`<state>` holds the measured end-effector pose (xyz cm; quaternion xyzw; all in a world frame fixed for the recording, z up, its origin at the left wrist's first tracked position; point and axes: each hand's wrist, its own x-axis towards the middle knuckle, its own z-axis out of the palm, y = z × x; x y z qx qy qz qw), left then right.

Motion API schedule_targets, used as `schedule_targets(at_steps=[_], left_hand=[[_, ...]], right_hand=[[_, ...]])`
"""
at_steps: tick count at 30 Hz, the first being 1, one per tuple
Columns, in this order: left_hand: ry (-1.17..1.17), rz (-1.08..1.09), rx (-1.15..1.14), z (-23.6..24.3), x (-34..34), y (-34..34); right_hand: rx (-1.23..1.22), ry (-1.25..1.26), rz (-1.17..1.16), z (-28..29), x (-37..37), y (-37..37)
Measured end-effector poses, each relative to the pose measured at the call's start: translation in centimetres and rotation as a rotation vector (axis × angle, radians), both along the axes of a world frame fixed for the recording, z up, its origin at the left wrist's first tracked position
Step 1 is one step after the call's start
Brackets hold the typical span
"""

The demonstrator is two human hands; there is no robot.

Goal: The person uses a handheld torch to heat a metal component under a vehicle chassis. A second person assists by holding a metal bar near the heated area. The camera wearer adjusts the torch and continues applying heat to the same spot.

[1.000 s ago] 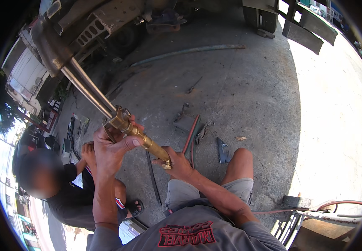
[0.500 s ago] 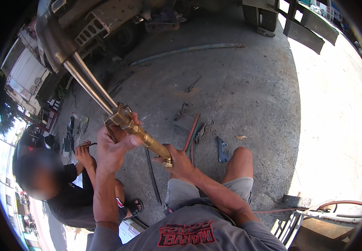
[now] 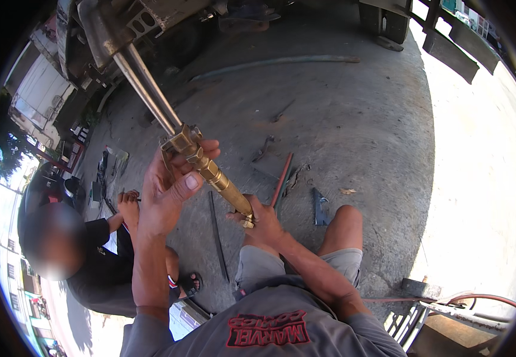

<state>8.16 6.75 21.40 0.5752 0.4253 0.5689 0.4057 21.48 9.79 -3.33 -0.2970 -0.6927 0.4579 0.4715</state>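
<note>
Two bare hands share one torch, a long brass and steel tool held slantwise above the floor, its dark head toward the upper left and its lower end near the person's lap. At least two shiny tubes run side by side from the head to the brass body.

The left hand has its grip curled around the upper brass part, fingers behind and thumb along the near side; how hard the thumb presses, I cannot tell. The right hand has its grip clamped on the lower end, next to one small brass knob.

On the floor beyond lie one long pipe, one dark narrow strip, one dark metal plate and one dry leaf. One red hose shows just beyond the right hand.

At the left, one other person in dark clothes sits low, two hands close together; one dark sandal is visible on the floor.
</note>
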Motion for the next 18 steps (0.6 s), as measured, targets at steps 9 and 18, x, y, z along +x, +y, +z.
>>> schedule_targets(at_steps=[9, 18], left_hand=[[-0.010, 0.146, 0.036, -3.0, -1.6, 0.6], [0.061, -0.085, 0.109, 1.8, -1.8, 2.0]], right_hand=[[0.057, -0.005, -0.052, 0.2, 0.4, -0.2], [0.140, -0.016, 0.036, 0.4, 1.0, 0.2]])
